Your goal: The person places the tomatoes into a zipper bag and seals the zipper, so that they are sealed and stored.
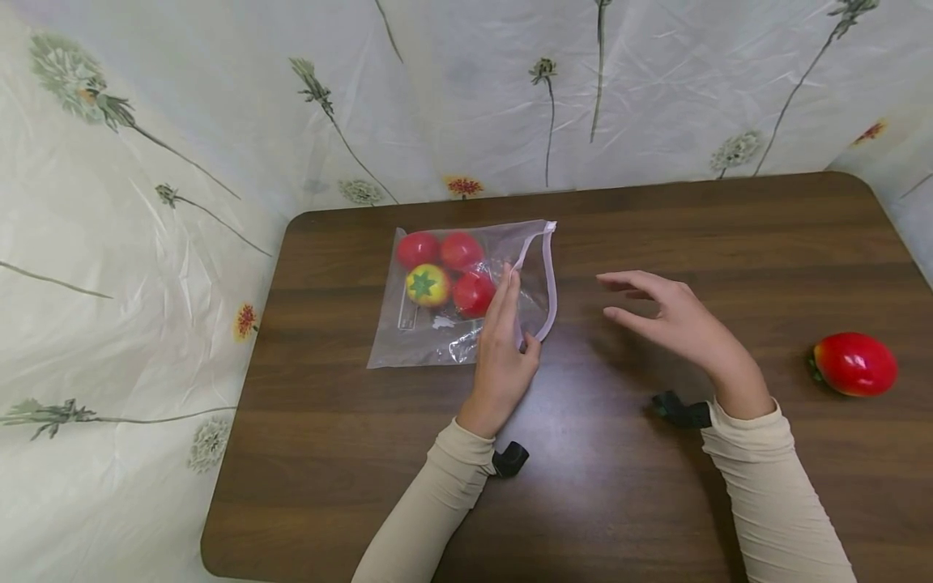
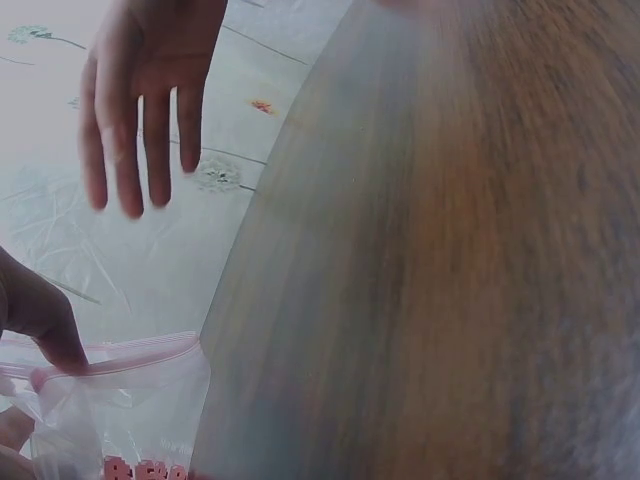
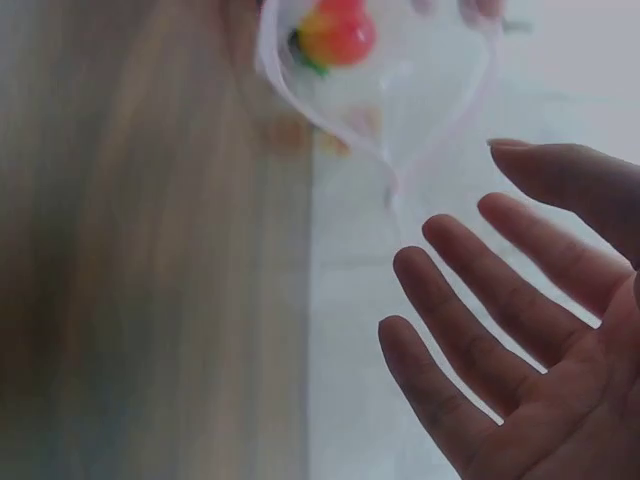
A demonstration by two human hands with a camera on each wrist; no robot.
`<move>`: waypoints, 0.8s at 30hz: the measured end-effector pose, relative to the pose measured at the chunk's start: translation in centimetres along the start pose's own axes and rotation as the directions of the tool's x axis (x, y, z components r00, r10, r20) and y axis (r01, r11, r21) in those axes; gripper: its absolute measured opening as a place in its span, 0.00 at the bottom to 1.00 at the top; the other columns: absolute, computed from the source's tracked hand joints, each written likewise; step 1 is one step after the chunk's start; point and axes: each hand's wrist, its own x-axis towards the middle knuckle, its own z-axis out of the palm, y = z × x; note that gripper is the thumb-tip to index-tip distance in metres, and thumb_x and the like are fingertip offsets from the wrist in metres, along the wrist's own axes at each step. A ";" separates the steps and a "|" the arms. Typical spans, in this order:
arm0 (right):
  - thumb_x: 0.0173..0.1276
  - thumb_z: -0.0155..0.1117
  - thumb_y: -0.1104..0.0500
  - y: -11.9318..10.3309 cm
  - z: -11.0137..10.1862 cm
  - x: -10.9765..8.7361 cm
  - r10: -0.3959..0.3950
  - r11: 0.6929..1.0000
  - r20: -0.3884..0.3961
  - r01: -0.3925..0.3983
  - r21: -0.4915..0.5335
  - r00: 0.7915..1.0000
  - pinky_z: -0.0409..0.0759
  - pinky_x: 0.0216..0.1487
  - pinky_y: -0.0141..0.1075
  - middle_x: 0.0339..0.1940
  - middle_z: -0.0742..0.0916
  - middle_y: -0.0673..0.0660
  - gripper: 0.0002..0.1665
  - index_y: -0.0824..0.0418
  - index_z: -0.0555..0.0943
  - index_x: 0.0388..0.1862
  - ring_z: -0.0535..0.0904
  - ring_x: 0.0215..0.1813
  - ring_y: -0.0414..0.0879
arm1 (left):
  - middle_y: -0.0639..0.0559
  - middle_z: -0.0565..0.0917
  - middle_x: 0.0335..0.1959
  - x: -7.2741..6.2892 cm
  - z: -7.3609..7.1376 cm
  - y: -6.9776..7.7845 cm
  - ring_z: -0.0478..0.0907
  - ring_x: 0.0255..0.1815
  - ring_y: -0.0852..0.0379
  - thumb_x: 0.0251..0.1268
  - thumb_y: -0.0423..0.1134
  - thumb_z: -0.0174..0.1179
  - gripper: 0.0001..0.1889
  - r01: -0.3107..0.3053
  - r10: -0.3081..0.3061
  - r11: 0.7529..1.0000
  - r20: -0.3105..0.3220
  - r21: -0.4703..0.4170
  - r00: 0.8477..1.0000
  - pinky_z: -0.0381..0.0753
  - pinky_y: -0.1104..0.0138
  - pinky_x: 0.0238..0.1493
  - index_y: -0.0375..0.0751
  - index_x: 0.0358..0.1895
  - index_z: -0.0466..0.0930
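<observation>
A clear zip bag (image 1: 408, 348) lies on the table with several glossy red tomatoes (image 1: 462, 251) inside. One tomato (image 1: 421, 285) shows its yellow end and green star-shaped calyx. My left hand (image 1: 501, 356) holds the bag's open mouth, long fingers extended along the plastic. The left wrist view shows its thumb (image 2: 55, 335) pressed on the zip strip, with fingertips on the other side. To the right of the mouth, my right hand (image 1: 678, 320) hovers over the table, holding nothing; its fingers are spread and relaxed in the right wrist view. Another red tomato (image 1: 854, 364) lies farther right.
The brown wooden table (image 1: 583, 518) has rounded corners. A plastic sheet (image 1: 452, 97) printed with dandelions and flowers hangs behind it and along its left side. Small black devices (image 1: 510, 459) are worn at both wrists, by the beige sleeves.
</observation>
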 end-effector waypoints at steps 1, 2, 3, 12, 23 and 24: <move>0.71 0.70 0.58 0.2 -0.5 -0.2 0.016 1.000 -0.008 -0.016 -0.009 1.000 0.76 0.63 0.54 0.69 0.83 0.55 0.29 0.51 0.78 0.70 0.81 0.66 0.61 | 0.45 0.60 0.84 0.0 0.0 0.0 0.60 0.83 0.52 0.51 0.16 0.65 0.49 -0.001 0.001 1.000 -0.002 0.000 1.000 0.71 0.59 0.77 0.35 0.81 0.57; 0.71 0.71 0.57 0.3 -1.0 -0.5 0.035 0.999 -0.017 -0.035 -0.022 0.999 0.77 0.64 0.49 0.70 0.83 0.55 0.30 0.50 0.78 0.71 0.80 0.66 0.61 | 0.44 0.60 0.83 0.0 0.0 0.0 0.60 0.83 0.52 0.51 0.16 0.65 0.49 -0.001 0.001 1.000 -0.004 0.000 1.000 0.71 0.59 0.77 0.35 0.81 0.57; 0.70 0.72 0.57 0.5 -1.5 -0.7 0.051 0.998 -0.032 -0.052 -0.035 0.998 0.77 0.64 0.43 0.70 0.82 0.55 0.31 0.49 0.78 0.71 0.80 0.66 0.62 | 0.43 0.61 0.83 0.0 0.0 0.0 0.60 0.83 0.52 0.51 0.16 0.65 0.49 0.000 0.000 1.000 -0.005 -0.001 1.000 0.72 0.59 0.76 0.35 0.81 0.57; 0.67 0.75 0.49 2.7 -5.4 -3.6 0.181 0.981 -0.131 -0.189 -0.051 0.975 0.62 0.50 0.06 0.71 0.81 0.53 0.36 0.39 0.75 0.74 0.73 0.64 0.23 | 0.40 0.62 0.82 0.0 0.0 -0.2 0.61 0.83 0.50 0.51 0.17 0.65 0.48 -0.014 0.014 1.000 -0.009 0.003 1.000 0.73 0.59 0.75 0.34 0.80 0.58; 0.69 0.72 0.45 5.2 -7.8 -7.6 0.321 0.927 -0.212 -0.352 -0.127 0.923 0.71 0.55 0.18 0.80 0.71 0.47 0.43 0.37 0.66 0.80 0.71 0.73 0.70 | 0.42 0.61 0.83 0.0 0.1 -0.2 0.61 0.83 0.51 0.52 0.17 0.65 0.48 0.001 -0.001 1.000 0.001 0.006 1.000 0.74 0.59 0.74 0.34 0.80 0.59; 0.70 0.71 0.45 5.5 -7.9 -8.1 0.330 0.921 -0.227 -0.365 -0.134 0.916 0.70 0.54 0.17 0.81 0.70 0.46 0.43 0.38 0.65 0.81 0.70 0.73 0.73 | 0.42 0.61 0.83 0.0 0.1 -0.2 0.61 0.83 0.51 0.52 0.17 0.66 0.48 0.002 -0.002 1.000 0.003 0.003 1.000 0.74 0.59 0.74 0.34 0.80 0.59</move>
